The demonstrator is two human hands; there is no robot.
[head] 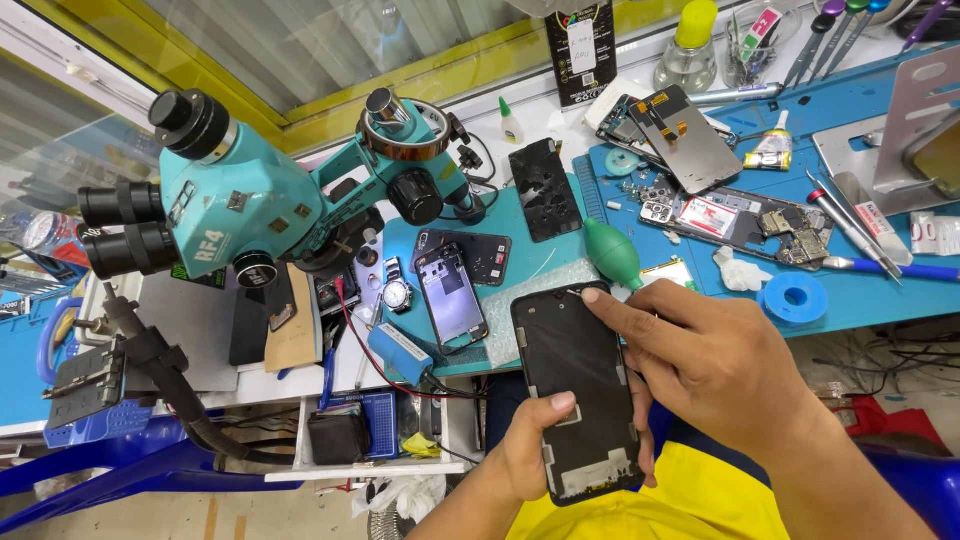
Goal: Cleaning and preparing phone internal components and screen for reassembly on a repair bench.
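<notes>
The left hand point(535, 450) grips a black phone screen panel point(578, 390) from below, held off the front edge of the surface point(860, 300). The right hand point(715, 365) pinches at the panel's top corner, near a green air blower point(612, 253) and teal microscope point(250, 200).

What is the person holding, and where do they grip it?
A flat black rectangular phone screen panel, gripped at its lower edges by the left hand; the right hand touches its top edge with fingertips.
</notes>
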